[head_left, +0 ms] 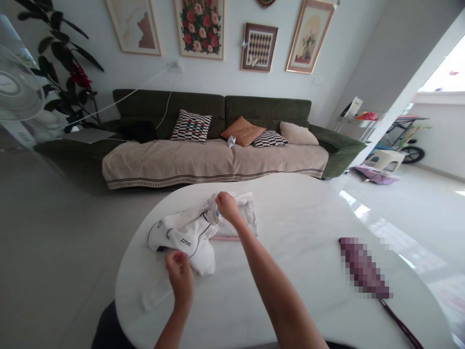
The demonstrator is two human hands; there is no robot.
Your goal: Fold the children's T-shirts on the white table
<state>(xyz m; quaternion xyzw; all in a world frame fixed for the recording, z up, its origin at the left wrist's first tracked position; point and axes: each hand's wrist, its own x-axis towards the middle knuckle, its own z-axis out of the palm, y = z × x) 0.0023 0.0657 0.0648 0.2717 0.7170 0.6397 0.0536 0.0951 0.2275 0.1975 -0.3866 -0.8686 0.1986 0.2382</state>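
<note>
A crumpled white garment (201, 245) with dark piping and small dark lettering lies on the left part of the white table. My right hand (228, 207) is closed on its bunched far end, where a small blue spot shows beside the fingers. Close to the garment's near edge is my left hand (180, 276), its fingers curled inward; what they hold, if anything, cannot be made out. Under and beside that hand spreads a clear plastic bag (154, 293). Behind the right wrist lies a flat, pale grey folded item (250, 215), which looks wrapped in clear plastic.
The rounded white table (290, 228) carries a pixelated dark purple item (363, 269) with a thin handle at right. Beyond it stands a green sofa (269, 114) with a beige cover and several cushions. A fan (18, 87) stands at far left, a white stool (387, 159) at right.
</note>
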